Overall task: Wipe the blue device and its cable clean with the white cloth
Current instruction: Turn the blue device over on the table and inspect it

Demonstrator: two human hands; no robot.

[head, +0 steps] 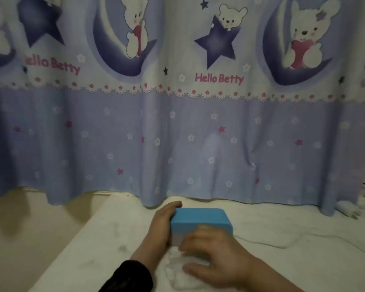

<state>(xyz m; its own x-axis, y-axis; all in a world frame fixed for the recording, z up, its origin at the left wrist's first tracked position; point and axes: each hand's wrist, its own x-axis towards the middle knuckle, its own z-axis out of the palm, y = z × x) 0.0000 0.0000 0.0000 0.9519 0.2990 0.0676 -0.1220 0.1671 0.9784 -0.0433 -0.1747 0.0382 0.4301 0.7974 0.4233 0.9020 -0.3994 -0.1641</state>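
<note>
Both hands work the device (200, 218): left hand (160, 228) clasps its side, right hand (211, 256) presses the cloth (177, 275) against its front, fingers spread. Next, probably the cable (282, 243).

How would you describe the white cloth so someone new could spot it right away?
Start at the star-patterned curtain and drop to the white surface below it, where a blue device sits. The white cloth lies crumpled just in front of it, under the right hand. Its wrinkled folds set it apart from the smooth surface.
</note>
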